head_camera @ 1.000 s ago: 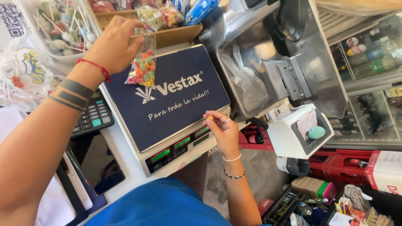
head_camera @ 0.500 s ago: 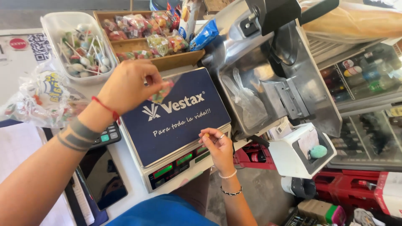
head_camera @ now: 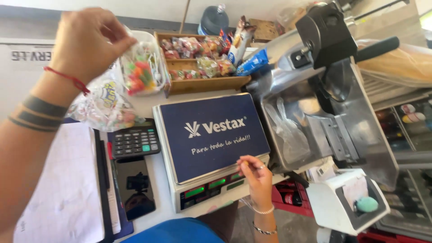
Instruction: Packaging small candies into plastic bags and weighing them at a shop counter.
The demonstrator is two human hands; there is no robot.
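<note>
- Left hand (head_camera: 85, 42): raised above the counter, fingers pinched shut on a small clear bag of sweets (head_camera: 139, 76), which hangs in the air beside the tub (head_camera: 155, 60) of lollipops.
- Scale (head_camera: 211, 139): its dark platform is bare; the bag is well apart from it, up and to the left.
- Right hand (head_camera: 256, 177): rests at the scale's front edge, fingers curled loosely, touching the rim near the green display; it holds nothing.
- Progress, as judged: the bag is off the platform and in hand; it is not yet set down anywhere.
- Calculator (head_camera: 135, 141) and phone (head_camera: 135, 189): lie untouched left of the scale.
</note>
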